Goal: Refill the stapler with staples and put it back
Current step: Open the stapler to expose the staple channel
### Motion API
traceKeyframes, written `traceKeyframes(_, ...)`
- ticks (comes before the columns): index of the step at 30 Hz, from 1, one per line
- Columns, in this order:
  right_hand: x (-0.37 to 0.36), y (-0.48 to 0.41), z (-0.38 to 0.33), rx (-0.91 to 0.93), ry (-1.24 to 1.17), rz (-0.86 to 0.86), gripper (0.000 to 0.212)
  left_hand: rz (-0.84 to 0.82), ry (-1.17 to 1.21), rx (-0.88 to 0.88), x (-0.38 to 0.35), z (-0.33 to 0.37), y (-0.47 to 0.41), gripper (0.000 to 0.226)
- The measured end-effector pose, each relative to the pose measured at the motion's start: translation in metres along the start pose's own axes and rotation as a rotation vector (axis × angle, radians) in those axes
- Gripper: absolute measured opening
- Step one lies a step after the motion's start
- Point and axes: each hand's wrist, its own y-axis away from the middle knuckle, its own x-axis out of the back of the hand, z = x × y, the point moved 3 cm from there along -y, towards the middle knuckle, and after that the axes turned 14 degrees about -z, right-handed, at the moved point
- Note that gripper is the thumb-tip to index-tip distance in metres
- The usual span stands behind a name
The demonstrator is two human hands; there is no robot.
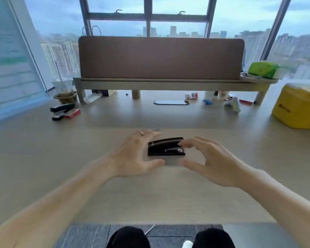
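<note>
The stapler (pixel 166 147) sits flat on the surface (pixel 150 197) right in front of me, long side toward me, between my two hands. Small, black, glossy hard shell, rectangular base, top arm slightly raised at the right end; a metal strip shows in the gap, likely the staple channel or staples, too blurred to say. Lying centred and close, so I judge it's parked here for the reload work, where both hands can reach.

My left hand (pixel 136 154) is spread, palm down, fingers fanned past the stapler's left end, thumb low in front of it; grasping nothing, and I can't tell if it touches the stapler. A ring is on one finger. My right hand (pixel 209 160) is curled in a loose C, fingertips at the stapler's right end near the top arm, thumb below; contact unclear, nothing held. Both look set to bracket it, one to steady, one to work the top.

Surface is pale wood-grain laminate, smooth, matte.

Far left, well apart: a second, bigger black stapler (pixel 62 107) beside a small red box (pixel 72 113), probably cardboard, maybe staples, label unreadable. Likely the supply spot. Behind that, a clear plastic cup (pixel 62 85) in a woven holder. At the back, a brown fabric-looking divider panel (pixel 161 57) on a shelf riser. Far right, a yellow hard-sided box (pixel 297 108), and a green soft pack (pixel 263 68) up on the riser.
</note>
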Motion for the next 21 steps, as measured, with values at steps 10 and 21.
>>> traceKeyframes(10, -0.034, -0.01, 0.039, -0.077, -0.059, 0.113, 0.028, 0.045, 0.072, 0.044, -0.032, 0.01, -0.05, 0.047)
traceKeyframes(21, -0.045, -0.043, 0.05, -0.071, -0.47, 0.145, 0.045, 0.079, -0.048, 0.001, -0.036, 0.029, -0.057, 0.044)
